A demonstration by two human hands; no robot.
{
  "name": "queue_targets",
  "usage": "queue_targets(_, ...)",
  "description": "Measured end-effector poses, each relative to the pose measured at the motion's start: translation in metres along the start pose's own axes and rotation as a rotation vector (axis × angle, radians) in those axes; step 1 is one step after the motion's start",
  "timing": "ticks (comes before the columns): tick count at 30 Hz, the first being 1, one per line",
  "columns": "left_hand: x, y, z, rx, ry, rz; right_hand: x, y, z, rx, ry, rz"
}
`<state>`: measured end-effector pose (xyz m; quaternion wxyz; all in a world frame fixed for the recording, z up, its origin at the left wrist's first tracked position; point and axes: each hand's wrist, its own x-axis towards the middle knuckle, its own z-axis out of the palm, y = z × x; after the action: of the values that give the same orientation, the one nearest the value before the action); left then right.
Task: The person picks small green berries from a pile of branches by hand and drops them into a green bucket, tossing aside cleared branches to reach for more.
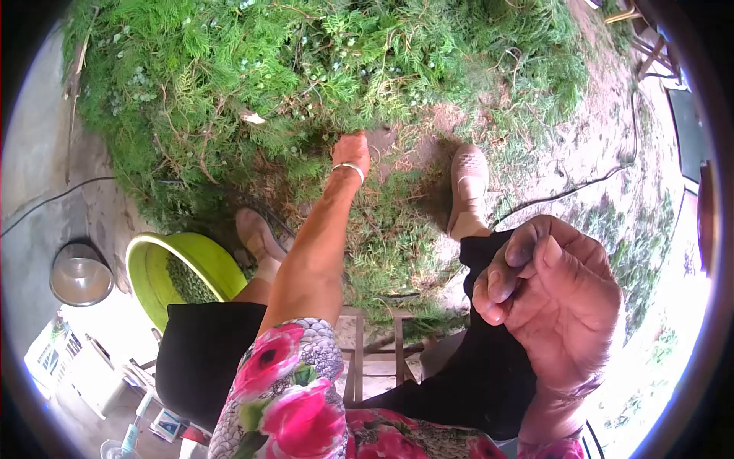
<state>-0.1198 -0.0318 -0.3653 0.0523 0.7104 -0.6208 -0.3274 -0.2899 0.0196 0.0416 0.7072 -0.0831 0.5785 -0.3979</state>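
My left hand (352,151), with a bangle at the wrist, reaches down to the near edge of a large heap of cut evergreen branches (252,73). Its fingers are closed against the greenery, and whatever they grip is hidden. Small pale cones dot the sprays. On the right, close to the camera, my right hand (562,294) is raised palm up above my knee. The thumb presses toward the curled fingers, whose tips look dark; anything small between them cannot be made out. A lime-green tub (222,260) beside my left leg holds many small green cones (187,279).
My shoes stand at the heap's near edge, among loose sprigs (397,252). A metal bowl (80,274) is left of the tub. A black cable (569,191) crosses the ground. Wooden slats (399,348) show between my legs, and a wall (42,145) runs along the left.
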Motion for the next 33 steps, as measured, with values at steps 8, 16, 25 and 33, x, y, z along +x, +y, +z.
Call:
queue_targets(8,-0.017,-0.001,-0.019,0.124,0.007,-0.097,0.002,0.002,0.002,0.004,-0.005,-0.002)
queue_targets(16,-0.028,-0.014,-0.002,0.198,0.005,-0.023,0.001,0.008,0.002,0.005,-0.066,0.015)
queue_targets(25,-0.022,-0.014,-0.001,0.061,0.021,-0.093,0.003,0.005,0.003,-0.005,-0.047,0.054)
queue_targets(33,-0.05,-0.061,-0.145,0.193,0.026,0.171,0.004,0.005,-0.006,0.027,-0.188,0.008)
